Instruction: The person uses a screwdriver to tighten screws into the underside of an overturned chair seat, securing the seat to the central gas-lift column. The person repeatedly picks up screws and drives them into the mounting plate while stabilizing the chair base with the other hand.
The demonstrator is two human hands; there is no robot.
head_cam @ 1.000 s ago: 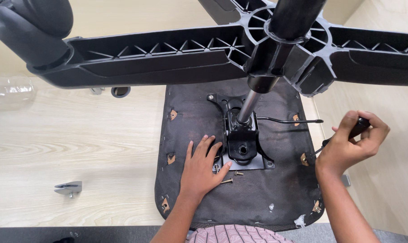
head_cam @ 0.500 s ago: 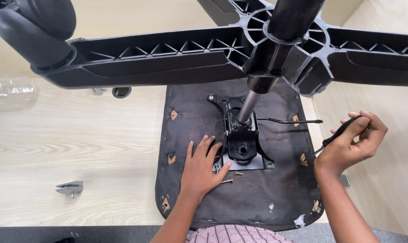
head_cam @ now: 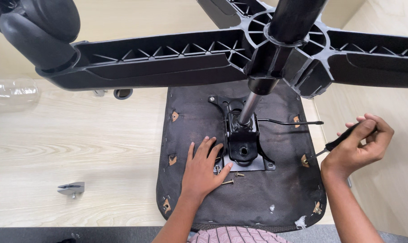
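While left hand [head_cam: 203, 170] lies flat, fingers spread, on seat underside [head_cam: 190, 193] | right hand [head_cam: 361, 146] grips screwdriver [head_cam: 336, 141] | loose screws [head_cam: 228, 181] beside mounting plate [head_cam: 244, 155]

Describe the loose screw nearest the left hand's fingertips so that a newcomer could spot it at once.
Start at the upturned seat, black-covered, lying on the pale table. On it, just below the metal plate, beside the left hand, lies the screw. It is longer than the short one nearby.

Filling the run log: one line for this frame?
left hand flat on seat underside | right hand holds screwdriver | loose screws by plate
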